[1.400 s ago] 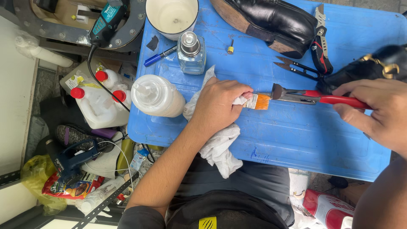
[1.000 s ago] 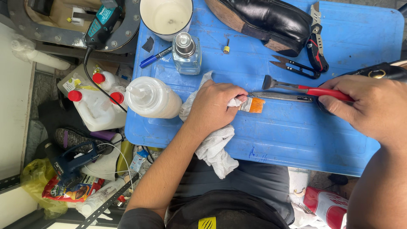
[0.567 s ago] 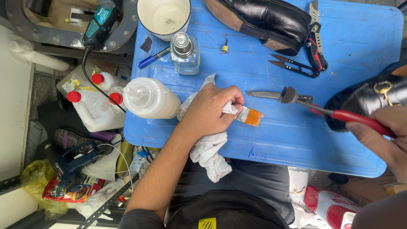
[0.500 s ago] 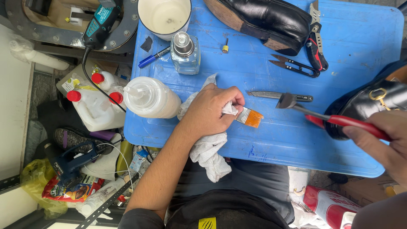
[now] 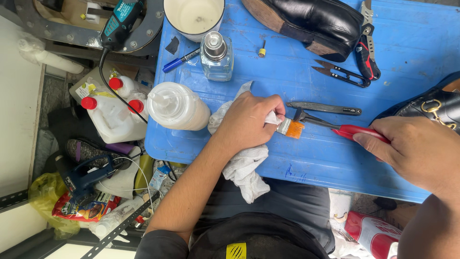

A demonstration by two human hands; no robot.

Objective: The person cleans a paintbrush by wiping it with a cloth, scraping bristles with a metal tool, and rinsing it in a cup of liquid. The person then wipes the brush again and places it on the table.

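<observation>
Since the frame half a second back: red-handled tool (image 5: 352, 130) drawn down and in toward the brush, its dark head now just beside the bristles; right hand (image 5: 414, 153) shifted left along the handle. Left hand (image 5: 249, 122) and rag hardly moved.

Head view, centre of the frame: left hand curled shut around a white rag (image 5: 244, 165), fingers pinching through the cloth the metal collar of a small brush (image 5: 290, 127) with orange bristles, resting on the blue table (image 5: 335, 165). Rag trailed off the lower table edge over the lap. Right hand, at the right edge, closed around the red handle, thumb laid along it.

Judged for handling: brush light and stiff at the collar, bristles soft and easily splayed, so best held at the collar as here. Rag limp, no grip of its own. Tool rigid and slim, likely pointed at the head, safest taken by the red grip.

Upper part: black shoe (image 5: 311, 21), small snips (image 5: 341, 74), glass bottle (image 5: 216, 56), white cup (image 5: 194, 17); squeeze bottle (image 5: 177, 105) at the table's left edge.

Hard to make out: brush handle, buried in rag and palm; exact shape of the tool's head; right wrist cut off by the frame; dark bag (image 5: 431, 108) at right only partly in view.
</observation>
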